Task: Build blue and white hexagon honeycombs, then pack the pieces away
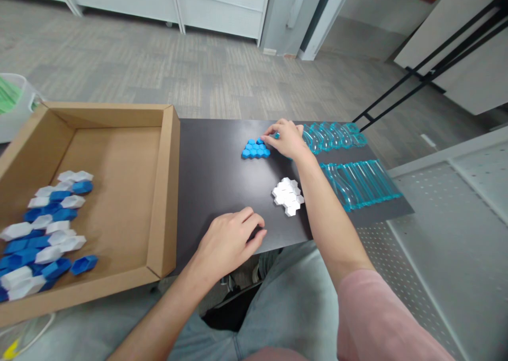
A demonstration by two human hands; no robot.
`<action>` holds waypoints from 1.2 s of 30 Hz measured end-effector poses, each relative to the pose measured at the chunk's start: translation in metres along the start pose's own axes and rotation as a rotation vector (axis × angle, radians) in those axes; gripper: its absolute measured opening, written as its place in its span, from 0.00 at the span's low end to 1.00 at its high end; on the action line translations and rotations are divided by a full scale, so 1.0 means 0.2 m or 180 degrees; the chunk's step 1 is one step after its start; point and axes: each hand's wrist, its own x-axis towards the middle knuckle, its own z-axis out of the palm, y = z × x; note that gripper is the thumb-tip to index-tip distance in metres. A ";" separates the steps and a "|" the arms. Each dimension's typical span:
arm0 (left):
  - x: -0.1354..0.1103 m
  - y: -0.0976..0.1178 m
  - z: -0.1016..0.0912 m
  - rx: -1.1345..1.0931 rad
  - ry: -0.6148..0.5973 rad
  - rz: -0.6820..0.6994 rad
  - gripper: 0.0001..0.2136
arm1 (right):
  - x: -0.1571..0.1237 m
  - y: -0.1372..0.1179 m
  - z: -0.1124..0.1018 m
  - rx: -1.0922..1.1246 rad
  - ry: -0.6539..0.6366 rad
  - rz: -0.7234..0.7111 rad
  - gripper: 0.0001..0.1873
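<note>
My right hand [286,138] reaches across the dark board [214,165] and pinches a small blue hexagon piece at the upper right edge of a cluster of blue hexagon pieces [255,149]. A cluster of white hexagon pieces [288,195] lies nearer to me, beside my right forearm. My left hand [230,239] rests on the board's near edge with its fingers curled loosely under; nothing shows in it.
A shallow cardboard box [164,191] on the left holds several loose blue and white hexagon pieces [43,228]. Two rows of clear turquoise curved track pieces [359,183] lie on the board's right side. A white perforated surface [456,228] is at the right.
</note>
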 end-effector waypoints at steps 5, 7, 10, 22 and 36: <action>0.00 0.00 0.00 -0.0007 0.0018 0.0002 0.11 | 0.01 -0.01 0.01 -0.0045 -0.0025 -0.0036 0.13; 0.00 0.00 0.00 -0.0012 0.0022 0.0000 0.11 | 0.01 -0.01 0.01 -0.0065 -0.0022 -0.0047 0.13; 0.00 0.00 0.00 -0.0008 0.0014 -0.0011 0.11 | 0.01 -0.01 0.00 -0.0040 -0.0008 -0.0042 0.12; 0.01 0.00 0.00 0.0007 -0.0039 -0.0023 0.11 | 0.01 -0.01 0.01 -0.0022 -0.0060 -0.0159 0.13; 0.01 0.00 -0.01 -0.0013 -0.0016 0.0020 0.11 | 0.00 -0.03 0.00 0.0026 -0.0123 -0.0173 0.13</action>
